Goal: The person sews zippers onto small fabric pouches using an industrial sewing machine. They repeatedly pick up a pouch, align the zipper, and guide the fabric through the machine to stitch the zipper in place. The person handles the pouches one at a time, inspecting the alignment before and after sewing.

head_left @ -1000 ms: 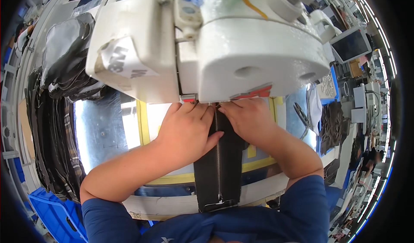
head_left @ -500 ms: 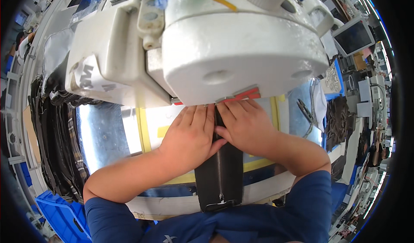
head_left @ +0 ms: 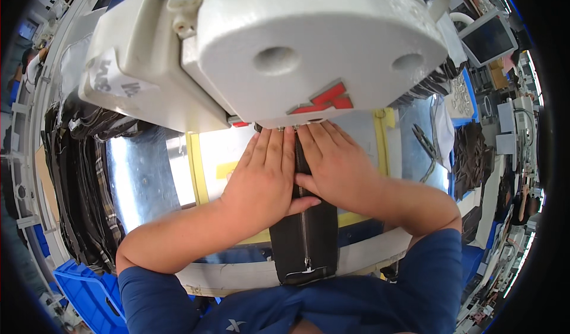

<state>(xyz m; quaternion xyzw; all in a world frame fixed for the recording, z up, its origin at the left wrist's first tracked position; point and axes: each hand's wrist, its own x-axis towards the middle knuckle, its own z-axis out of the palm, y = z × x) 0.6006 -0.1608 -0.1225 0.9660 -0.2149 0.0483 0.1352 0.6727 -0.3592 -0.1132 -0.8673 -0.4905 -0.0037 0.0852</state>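
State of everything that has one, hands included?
Left hand: open, flat on the black cloth
Right hand: open, thumb over the zipper
Black cloth: laid out lengthwise
Zipper: looks closed
Sewing machine: running or stopped, unclear
Screen: dark
Hand tool: lying unheld
Dark fabric: stacked at left

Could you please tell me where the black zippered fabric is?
In the head view, the zippered fabric lies centrally, partly under the left hand and right hand, in front of the white machine.

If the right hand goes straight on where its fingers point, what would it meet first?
Most likely the white machine head, whose lower edge lies just ahead of the right hand; depth is unclear, so it might pass underneath.
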